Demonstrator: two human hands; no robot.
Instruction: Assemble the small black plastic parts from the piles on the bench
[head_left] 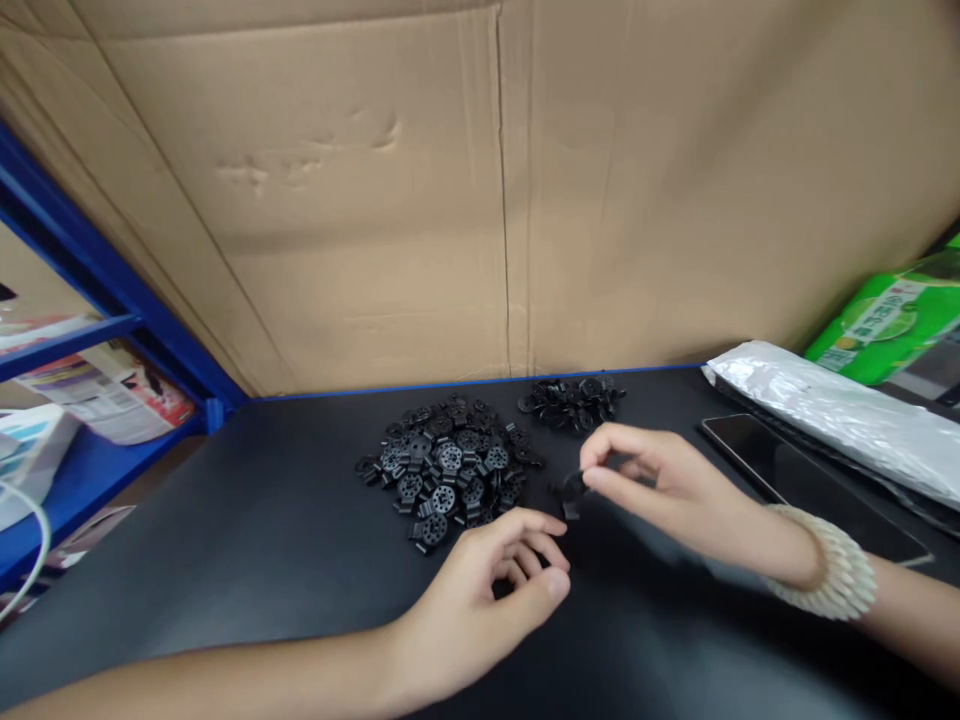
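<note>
Just right of the frame's middle, the right hand (660, 490) pinches one small round black plastic part (574, 488); its facing is too blurry to tell. The left hand (480, 590), lower middle, curls loosely, holding nothing. Two piles sit behind: a big pile of black wheels (446, 470) and a small pile (574, 400).

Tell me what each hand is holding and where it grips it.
The right hand pinches a small black plastic disc part by its edge between thumb and fingertips. The left hand is loosely curled; whether it holds anything cannot be told.
</note>
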